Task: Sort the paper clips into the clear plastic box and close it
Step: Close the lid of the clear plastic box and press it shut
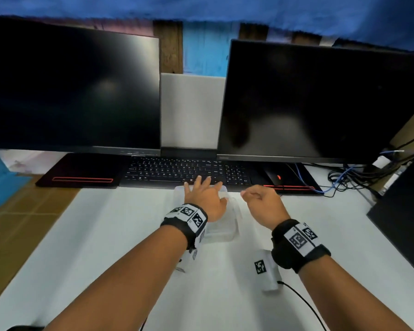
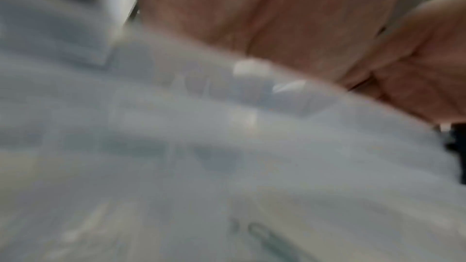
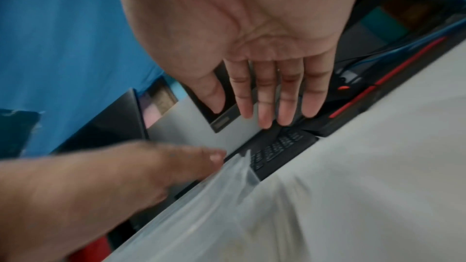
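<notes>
**At the worktop's far edge: left hand flat on the clear box, right hand free beside it**

From the head view, the clear plastic box [image 1: 221,226] sits on the white worktop [image 1: 120,247], its far end touching the front of the black keyboard [image 1: 177,169]. The left hand [image 1: 207,198] lies palm-down on top of the box with fingers spread and straight, fingertips reaching the keyboard's front edge. The right hand [image 1: 263,203] hovers just beside the box on its right, fingers loosely curled, holding nothing. Two dark monitors [image 1: 320,99] stand behind the keyboard.

From the left wrist view, the picture is badly blurred; the palm of the left hand [image 2: 290,27] rests against the box's pale plastic [image 2: 227,127], and a paper clip [image 2: 267,236] shows dimly near the bottom edge.

From the right wrist view, the right hand [image 3: 252,37] shows an open palm with fingers [image 3: 267,97] straight and close together above the keyboard [image 3: 277,150]. The left hand [image 3: 100,182] presses on the translucent box [image 3: 201,216] below.
</notes>
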